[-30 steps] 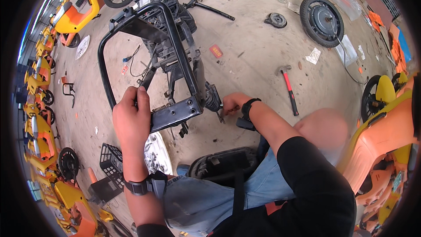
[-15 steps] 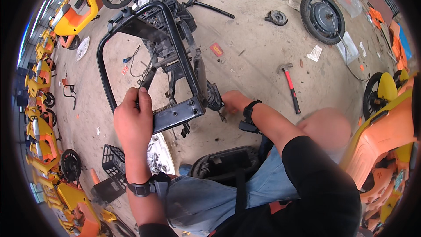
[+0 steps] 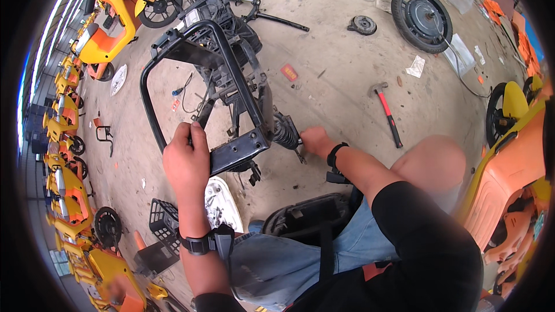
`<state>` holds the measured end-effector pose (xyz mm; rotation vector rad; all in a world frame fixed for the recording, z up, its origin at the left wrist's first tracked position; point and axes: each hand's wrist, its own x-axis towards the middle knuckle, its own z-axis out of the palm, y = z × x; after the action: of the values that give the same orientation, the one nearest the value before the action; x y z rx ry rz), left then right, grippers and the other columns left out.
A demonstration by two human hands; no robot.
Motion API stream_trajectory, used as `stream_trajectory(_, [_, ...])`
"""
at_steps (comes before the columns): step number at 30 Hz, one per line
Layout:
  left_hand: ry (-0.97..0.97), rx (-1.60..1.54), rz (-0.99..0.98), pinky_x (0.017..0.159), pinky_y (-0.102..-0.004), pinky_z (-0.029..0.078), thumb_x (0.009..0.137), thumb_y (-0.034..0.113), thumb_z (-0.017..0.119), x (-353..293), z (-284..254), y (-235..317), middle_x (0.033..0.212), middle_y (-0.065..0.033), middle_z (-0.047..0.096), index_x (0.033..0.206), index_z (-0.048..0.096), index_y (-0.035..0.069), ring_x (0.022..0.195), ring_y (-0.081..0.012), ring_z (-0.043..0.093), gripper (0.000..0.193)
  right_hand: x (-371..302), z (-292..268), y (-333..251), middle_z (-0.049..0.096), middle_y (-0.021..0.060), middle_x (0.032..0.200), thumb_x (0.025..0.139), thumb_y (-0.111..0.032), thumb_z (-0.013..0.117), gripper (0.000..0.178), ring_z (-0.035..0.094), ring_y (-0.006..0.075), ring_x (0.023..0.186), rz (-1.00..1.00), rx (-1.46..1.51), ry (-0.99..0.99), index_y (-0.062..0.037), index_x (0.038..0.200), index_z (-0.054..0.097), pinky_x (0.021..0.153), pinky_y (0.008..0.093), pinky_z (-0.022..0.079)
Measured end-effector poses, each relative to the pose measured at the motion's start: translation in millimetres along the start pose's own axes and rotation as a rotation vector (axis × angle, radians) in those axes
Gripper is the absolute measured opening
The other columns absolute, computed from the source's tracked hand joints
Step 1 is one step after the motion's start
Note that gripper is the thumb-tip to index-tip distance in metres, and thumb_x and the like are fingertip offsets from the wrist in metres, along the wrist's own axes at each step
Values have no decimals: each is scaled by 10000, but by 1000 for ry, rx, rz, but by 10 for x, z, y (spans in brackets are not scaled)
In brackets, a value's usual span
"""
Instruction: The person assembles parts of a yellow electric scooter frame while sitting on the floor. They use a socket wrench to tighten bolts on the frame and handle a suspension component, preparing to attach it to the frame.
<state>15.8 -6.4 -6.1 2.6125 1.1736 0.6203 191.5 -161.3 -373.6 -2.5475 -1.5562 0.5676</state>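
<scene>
A black scooter frame [image 3: 238, 145] with a tubular rear loop stands in front of me. My left hand [image 3: 186, 159] is wrapped around the near left corner of that loop, thumb on top. Under the loop's near right corner sits a coil-spring shock absorber [image 3: 285, 133]. My right hand [image 3: 317, 141] is closed just right of the shock's lower end, touching or nearly touching it. What its fingers pinch, if anything, is too small and hidden to make out. A small metal piece [image 3: 301, 156] hangs beside those fingers.
A red-and-black hammer [image 3: 386, 114] lies on the floor to the right, with a wheel [image 3: 417, 20] beyond. Near my legs are a white tray [image 3: 236, 219] of small parts and a black plastic tub [image 3: 306, 219]. Yellow scooters [image 3: 110, 29] line the left; an orange-yellow body [image 3: 491, 167] stands close right.
The whole view has shifted slightly, so the frame and floor things appear a little further right and lower. Both hands keep their places at the frame and the shock absorber.
</scene>
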Motion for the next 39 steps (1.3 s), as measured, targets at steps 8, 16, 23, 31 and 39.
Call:
stream_trajectory(8, [2,7,-29,609,-507,472,982,318,579,1,-16,-3,655,-219,608,825,618,40,662,-449,615,322,98,-303,0,750,135,968,802,-154,722,189,719,322,960,-60,-39,-222,-142,983,777,801,425,583])
stream_trajectory(16, [33,-3,19,615,-527,497,977,321,580,23,-51,-37,666,-218,636,814,632,49,663,-439,644,321,208,-449,288,718,125,742,649,-153,750,107,705,301,725,-8,266,-592,-101,742,759,628,415,523])
stream_trajectory(23, [31,-11,25,621,-520,517,953,304,590,-11,-86,-37,656,-200,642,789,635,64,654,-421,649,294,224,-385,295,690,67,641,708,-225,759,121,666,234,624,-87,312,-558,-107,724,778,591,392,503])
stream_trajectory(31, [20,-28,29,612,-501,523,945,283,590,0,-94,-25,690,-175,670,765,612,52,647,-400,656,294,296,-97,374,693,38,691,879,-305,762,249,666,173,636,88,703,-706,-71,963,748,597,338,521])
stream_trajectory(39, [29,-63,43,603,-493,494,957,292,601,22,-70,-9,656,-178,635,791,617,45,640,-406,629,297,441,33,502,645,9,630,865,-294,756,214,534,135,531,46,762,-771,-102,783,705,519,330,376])
